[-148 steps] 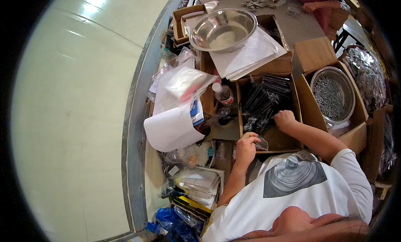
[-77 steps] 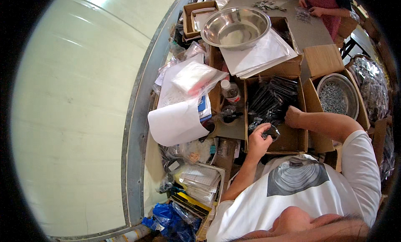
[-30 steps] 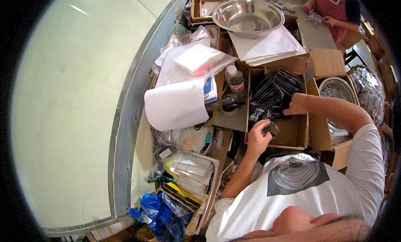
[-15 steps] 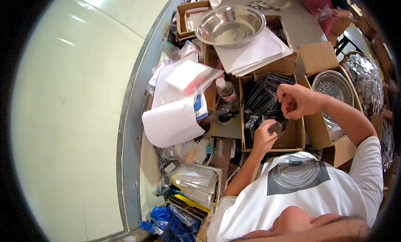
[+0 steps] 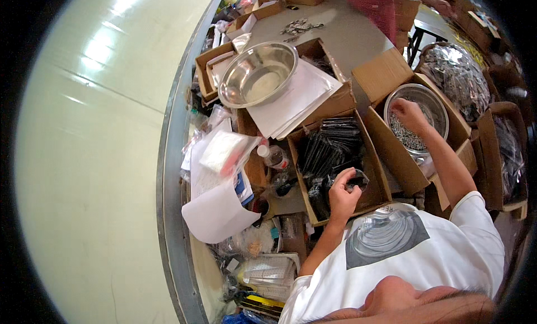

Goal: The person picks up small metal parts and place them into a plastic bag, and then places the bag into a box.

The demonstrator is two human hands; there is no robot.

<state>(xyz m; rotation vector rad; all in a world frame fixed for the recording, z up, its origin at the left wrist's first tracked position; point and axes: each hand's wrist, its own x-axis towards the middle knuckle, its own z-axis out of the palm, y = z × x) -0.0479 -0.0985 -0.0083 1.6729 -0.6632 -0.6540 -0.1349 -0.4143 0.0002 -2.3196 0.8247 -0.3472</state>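
Observation:
Over the near end of a cardboard box (image 5: 382, 185), my left hand (image 5: 343, 196) is closed on a clear, rounded, see-through plastic piece (image 5: 359, 182); its exact kind is unclear. Black flat packets (image 5: 334, 142) lie stacked in that box beyond the hand. My right hand (image 5: 413, 118) reaches down into a round metal bowl (image 5: 442, 110), its fingers curled together at the small silvery metal pieces (image 5: 407, 137). Whatever those fingertips pinch is hidden. The bowl sits inside another open cardboard box (image 5: 388, 151).
An empty steel basin (image 5: 258, 75) rests on white sheets (image 5: 296, 100) farther off. Left of the packet box stand a plastic bottle (image 5: 275, 157) and papers (image 5: 219, 212). A large bag of shiny packets (image 5: 456, 78) is at the right. Another person in red (image 5: 375, 10) stands beyond the table.
My right hand has moved from above the packet box rightward into the bowl of metal pieces. My left hand keeps hold of the clear piece. The view has shifted toward the right.

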